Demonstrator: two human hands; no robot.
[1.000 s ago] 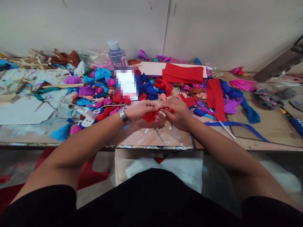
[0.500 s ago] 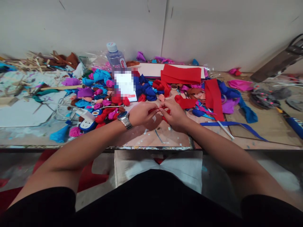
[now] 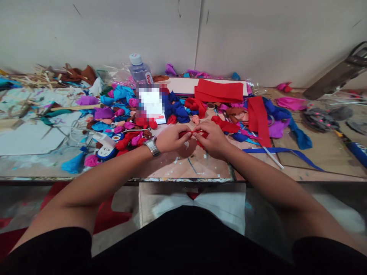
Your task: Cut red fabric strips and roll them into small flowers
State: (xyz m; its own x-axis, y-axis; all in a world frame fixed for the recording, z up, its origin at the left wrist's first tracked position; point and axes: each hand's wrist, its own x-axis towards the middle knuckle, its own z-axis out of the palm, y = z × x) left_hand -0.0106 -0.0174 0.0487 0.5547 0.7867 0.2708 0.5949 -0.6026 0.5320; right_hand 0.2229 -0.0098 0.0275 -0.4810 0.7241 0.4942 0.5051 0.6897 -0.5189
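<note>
My left hand (image 3: 173,138) and my right hand (image 3: 210,138) meet over the middle of the table, their fingertips pinching a piece of red crepe paper (image 3: 204,135) between them. Much of that piece is hidden by my fingers. A silver watch (image 3: 152,146) is on my left wrist. Just beyond my hands lie a peach paper bud (image 3: 195,119) and blue crumpled paper pieces (image 3: 181,110). Folded red paper (image 3: 219,91) rests on a white board behind, and a red strip (image 3: 259,122) lies to the right.
A water bottle (image 3: 140,70) stands behind a lit phone (image 3: 151,103). Colourful paper flowers, a white plug on a power strip (image 3: 106,151) and cables lie left. A blue ribbon (image 3: 298,154) and a dark tumbler (image 3: 334,74) are right, below the wall.
More red paper shows between my hands, on both sides of my fingertips. My hands stay in nearly the same place, and my left wrist has turned slightly.
</note>
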